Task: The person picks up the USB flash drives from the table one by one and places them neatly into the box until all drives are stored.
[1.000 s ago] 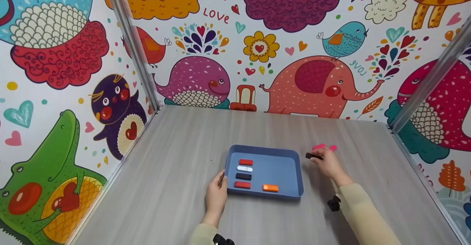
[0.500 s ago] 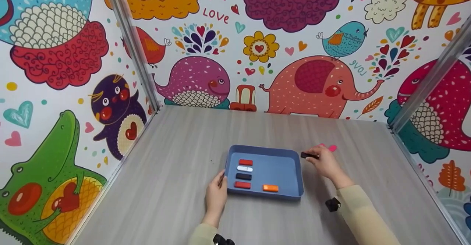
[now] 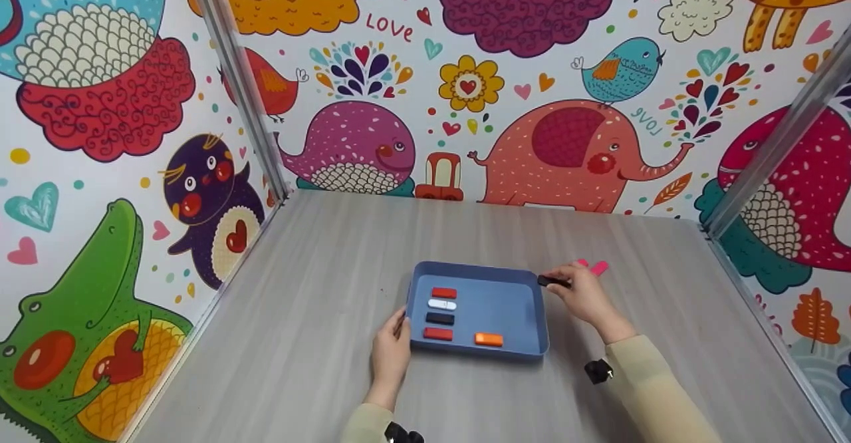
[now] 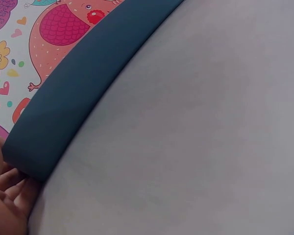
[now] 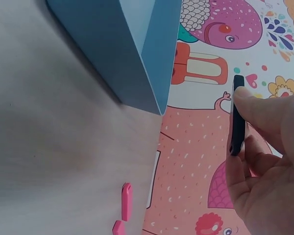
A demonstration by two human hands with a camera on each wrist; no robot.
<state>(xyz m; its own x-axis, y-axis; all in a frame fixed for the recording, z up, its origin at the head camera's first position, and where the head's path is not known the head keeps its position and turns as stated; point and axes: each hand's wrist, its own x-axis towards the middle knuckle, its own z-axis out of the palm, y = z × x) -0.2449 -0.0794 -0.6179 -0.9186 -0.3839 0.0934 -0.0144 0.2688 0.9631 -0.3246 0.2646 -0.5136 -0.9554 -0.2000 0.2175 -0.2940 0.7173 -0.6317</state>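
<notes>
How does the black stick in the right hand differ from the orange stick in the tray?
Colour: the black stick is dark all over, while the orange stick is bright.
Support: the right hand pinches the black stick; the orange stick lies untouched.
Place: the black stick is raised near the right wall of the blue tray; the orange stick rests on its floor.
Both are small and oblong.

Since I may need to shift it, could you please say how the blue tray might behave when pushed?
The blue tray would probably slide rather than tip, being low and broad. Its upright walls suggest stiffness. The small pieces lying inside might shift.
</notes>
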